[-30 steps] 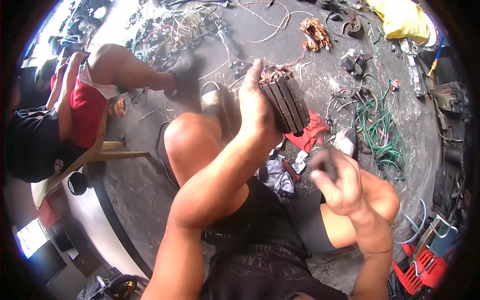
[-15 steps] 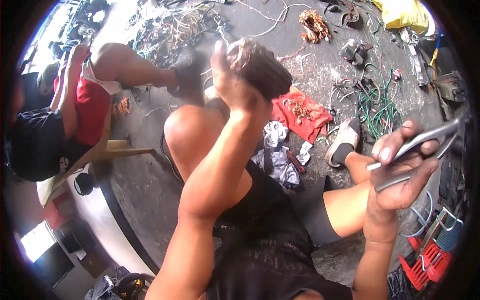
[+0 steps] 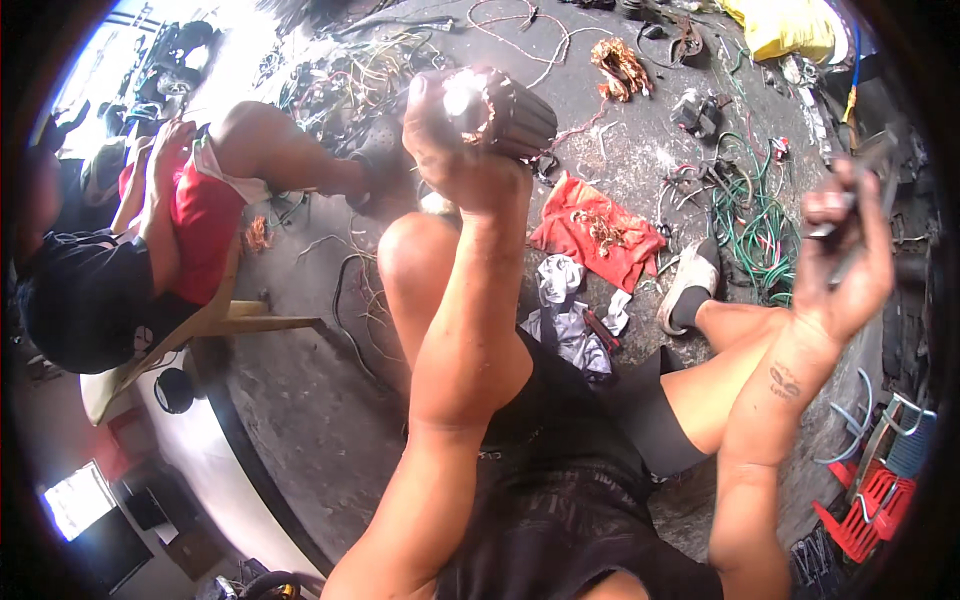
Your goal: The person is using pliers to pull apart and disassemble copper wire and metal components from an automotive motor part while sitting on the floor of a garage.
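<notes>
My left hand is raised in front of me, wrapped round a dark ribbed cylinder with a bright end and coppery edging, which looks like a motor armature. Off to the right, my right hand is held up, its fingers closed round a grey metal two-legged hand tool. Motion smears that tool, so its exact kind does not show. Hand and tool are well apart from the armature. On the floor beyond my knees lies a red cloth with copper scraps on it.
A tangle of green wires and a bundle of copper wire lie on the floor. Grey rags sit between my legs. At left, another person sits on a chair. A red plastic rack stands at lower right.
My left hand has shifted slightly left and turned the armature, so its bright end shows more. My right hand has swung up and away, tilting the tool upward.
</notes>
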The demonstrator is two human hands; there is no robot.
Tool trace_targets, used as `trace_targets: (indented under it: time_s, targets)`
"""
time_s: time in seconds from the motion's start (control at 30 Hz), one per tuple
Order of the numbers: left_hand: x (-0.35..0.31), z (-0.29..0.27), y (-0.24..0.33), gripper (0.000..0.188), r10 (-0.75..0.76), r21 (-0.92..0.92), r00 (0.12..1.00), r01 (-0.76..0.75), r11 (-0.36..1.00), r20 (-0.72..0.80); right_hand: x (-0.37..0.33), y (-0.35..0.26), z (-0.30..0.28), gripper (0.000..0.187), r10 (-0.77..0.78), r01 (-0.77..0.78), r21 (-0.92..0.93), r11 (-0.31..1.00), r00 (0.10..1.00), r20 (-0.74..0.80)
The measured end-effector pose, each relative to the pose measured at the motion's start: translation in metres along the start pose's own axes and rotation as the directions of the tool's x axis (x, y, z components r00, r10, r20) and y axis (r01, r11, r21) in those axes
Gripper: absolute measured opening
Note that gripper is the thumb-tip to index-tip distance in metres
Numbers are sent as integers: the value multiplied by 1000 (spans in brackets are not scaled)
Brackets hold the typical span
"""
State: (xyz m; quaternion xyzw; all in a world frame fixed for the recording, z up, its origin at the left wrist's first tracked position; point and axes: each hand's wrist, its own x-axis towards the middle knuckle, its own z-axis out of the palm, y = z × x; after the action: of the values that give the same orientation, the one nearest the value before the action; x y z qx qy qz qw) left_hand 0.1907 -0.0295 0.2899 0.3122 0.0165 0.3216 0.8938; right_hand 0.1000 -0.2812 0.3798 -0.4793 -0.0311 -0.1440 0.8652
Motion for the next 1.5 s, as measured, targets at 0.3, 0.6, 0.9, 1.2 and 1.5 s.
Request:
trace_targets:
  time_s: [0.3,0.6,0.9,1.2,1.5]
  targets:
    - [-6,-51,-32,29,-158,-8,984,158,987,-86,-118,122,94,3,357,-209,-600,772,924,137]
    - [12,-36,49,33,-159,-174,986,148,974,-49,-95,54,52,13,-18,16,-10,1000,954,-300]
    - [9,-26,38,26,-134,-160,977,161,974,168,-128,124,104,4,19,4,-236,972,995,97]
    - [8,-13,43,27,-205,-176,978,198,964,-25,-118,110,107,20,-13,13,-33,999,1000,8]
    - [3,-14,38,46,-625,-500,760,617,608,178,-110,61,86,20,-481,429,-416,802,877,-22]
